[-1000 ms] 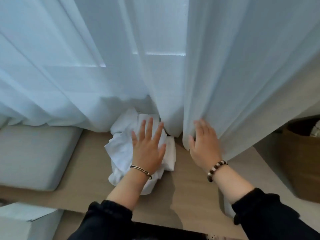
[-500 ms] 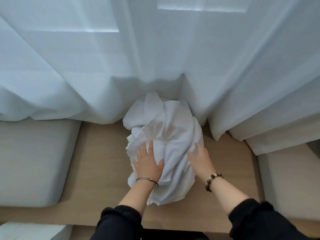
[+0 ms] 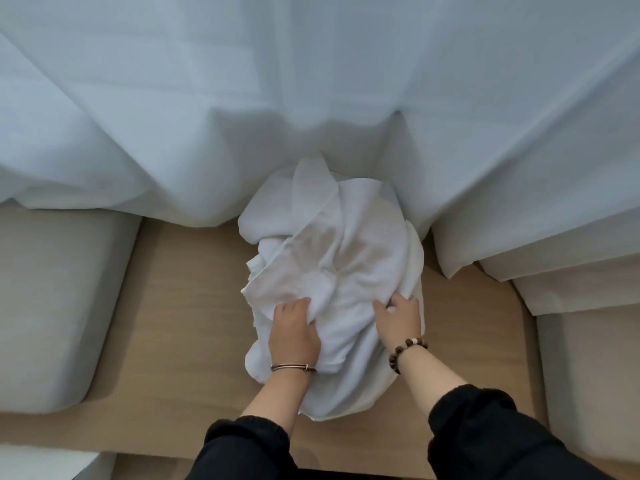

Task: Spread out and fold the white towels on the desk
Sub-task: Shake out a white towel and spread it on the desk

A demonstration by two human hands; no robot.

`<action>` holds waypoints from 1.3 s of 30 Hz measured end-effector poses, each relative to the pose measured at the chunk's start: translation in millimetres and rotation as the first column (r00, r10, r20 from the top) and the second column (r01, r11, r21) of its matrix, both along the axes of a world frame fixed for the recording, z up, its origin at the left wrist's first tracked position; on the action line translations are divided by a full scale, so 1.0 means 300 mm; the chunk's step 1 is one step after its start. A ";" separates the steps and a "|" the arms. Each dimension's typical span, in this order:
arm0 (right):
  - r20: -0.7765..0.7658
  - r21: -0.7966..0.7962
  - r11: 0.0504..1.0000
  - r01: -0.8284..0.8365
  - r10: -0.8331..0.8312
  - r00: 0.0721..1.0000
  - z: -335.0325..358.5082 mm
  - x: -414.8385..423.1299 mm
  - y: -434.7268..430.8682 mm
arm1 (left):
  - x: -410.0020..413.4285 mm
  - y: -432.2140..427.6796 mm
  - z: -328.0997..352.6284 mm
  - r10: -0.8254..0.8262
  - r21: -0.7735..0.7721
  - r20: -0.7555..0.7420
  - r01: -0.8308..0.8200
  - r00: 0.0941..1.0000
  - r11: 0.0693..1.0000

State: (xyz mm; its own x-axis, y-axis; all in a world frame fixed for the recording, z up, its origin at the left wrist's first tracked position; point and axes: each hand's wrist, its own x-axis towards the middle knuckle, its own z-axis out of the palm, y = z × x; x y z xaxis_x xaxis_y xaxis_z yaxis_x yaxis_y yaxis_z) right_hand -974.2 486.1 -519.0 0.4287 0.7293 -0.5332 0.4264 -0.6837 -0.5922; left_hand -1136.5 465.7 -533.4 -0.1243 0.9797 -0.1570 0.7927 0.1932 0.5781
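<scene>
Two hands grip one crumpled heap of white towels (image 3: 332,271) at centre frame, lying on the wooden desk (image 3: 180,323). Left hand (image 3: 294,332) has fingers curled into a fold at the heap's lower left. Right hand (image 3: 398,318) pinches cloth at its right edge. White curtain (image 3: 242,116) fills the upper frame, touching the heap's top.

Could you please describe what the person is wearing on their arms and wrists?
The left sleeve and right sleeve are black and long. The left hand is ungloved, with a thin brown bangle at its wrist; the right hand is ungloved too, with a beaded bracelet of dark brown beads and one pale bead.
</scene>
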 end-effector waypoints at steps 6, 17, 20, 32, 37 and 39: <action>0.137 0.404 0.915 0.016 -0.077 0.988 0.197 0.046 -0.038 | 0.036 0.041 0.162 -0.086 0.282 0.067 0.063 0.994 0.957; -0.272 0.274 0.895 -0.351 0.422 0.865 0.362 0.134 -0.018 | 0.023 0.123 0.349 -0.154 -0.018 0.574 0.201 0.804 0.979; -0.333 0.232 0.807 -0.543 0.591 0.735 0.322 0.093 -0.005 | 0.021 0.135 0.356 -0.277 -0.039 0.528 0.349 0.803 0.936; 0.135 0.446 0.723 -0.528 0.529 0.838 0.374 0.059 0.002 | -0.005 0.092 0.398 -0.325 0.006 0.300 0.339 0.897 0.941; 0.105 0.490 0.685 -0.539 0.568 0.816 0.599 0.091 -0.037 | 0.049 0.145 0.539 -0.542 0.031 0.163 0.545 0.824 0.838; 0.073 0.519 0.691 -0.503 0.550 0.832 0.690 0.108 -0.061 | 0.077 0.170 0.606 -0.638 0.058 0.039 0.635 0.769 0.770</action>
